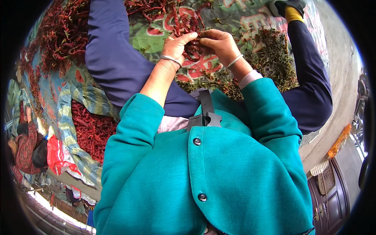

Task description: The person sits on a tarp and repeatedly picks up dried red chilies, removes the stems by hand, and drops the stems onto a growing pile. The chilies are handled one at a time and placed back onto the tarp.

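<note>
A bunch of dried red chili peppers (191, 47) hangs at my left hand (175, 48), whose fingers are closed on it with the thumb stretched towards the right. My right hand (218, 44) meets it from the other side, thumb and forefinger pinched together at the edge of the bunch; what lies between those fingertips is too small to tell. Both wrists wear a pale bangle. Beneath the hands is a printed plastic sheet (147, 41) with scattered chilies on it. Green-brown chili stems (273, 55) lie in a heap beside and below my right hand.
A large pile of dried red chilies (64, 32) lies beyond my bent left leg. An open woven sack (66, 117) holds more chilies (91, 129). Another person (26, 149) sits at the far left near a red-and-white bag (55, 152). Concrete floor (340, 58) borders the sheet on the right.
</note>
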Demonstrator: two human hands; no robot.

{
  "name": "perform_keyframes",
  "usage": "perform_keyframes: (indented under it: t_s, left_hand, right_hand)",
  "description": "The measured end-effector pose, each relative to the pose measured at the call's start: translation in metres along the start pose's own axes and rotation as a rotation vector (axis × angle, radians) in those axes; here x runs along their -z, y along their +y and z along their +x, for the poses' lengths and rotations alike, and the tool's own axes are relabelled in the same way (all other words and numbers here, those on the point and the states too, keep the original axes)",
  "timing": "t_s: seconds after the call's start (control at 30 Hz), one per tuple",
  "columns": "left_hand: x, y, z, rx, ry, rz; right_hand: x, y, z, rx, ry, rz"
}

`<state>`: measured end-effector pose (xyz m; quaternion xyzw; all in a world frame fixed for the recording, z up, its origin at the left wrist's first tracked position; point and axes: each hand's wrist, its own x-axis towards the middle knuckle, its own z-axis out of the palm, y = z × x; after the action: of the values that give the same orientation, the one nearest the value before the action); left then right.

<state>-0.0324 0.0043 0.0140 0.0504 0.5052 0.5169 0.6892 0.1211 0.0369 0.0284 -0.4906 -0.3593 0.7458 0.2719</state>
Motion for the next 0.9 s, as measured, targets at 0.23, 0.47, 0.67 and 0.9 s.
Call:
perform_keyframes:
  t_s: [0.23,0.47,0.67,0.9]
  left_hand:
    - [0.0,0.001,-0.006,-0.054,0.056,-0.089]
    - [-0.004,0.008,-0.015,-0.098,-0.036,-0.126]
    - [-0.003,0.001,-0.014,-0.317,-0.163,0.464]
    - [-0.004,-0.001,-0.016,-0.218,-0.085,0.108]
  right_hand:
    - [-0.005,-0.001,-0.005,0.13,-0.048,0.052]
    - [0.0,-0.01,-0.013,-0.097,-0.117,0.035]
    - [0.01,0.01,-0.003,0.011,-0.003,-0.131]
    - [0.002,-0.012,-0.012,0.046,-0.066,-0.08]
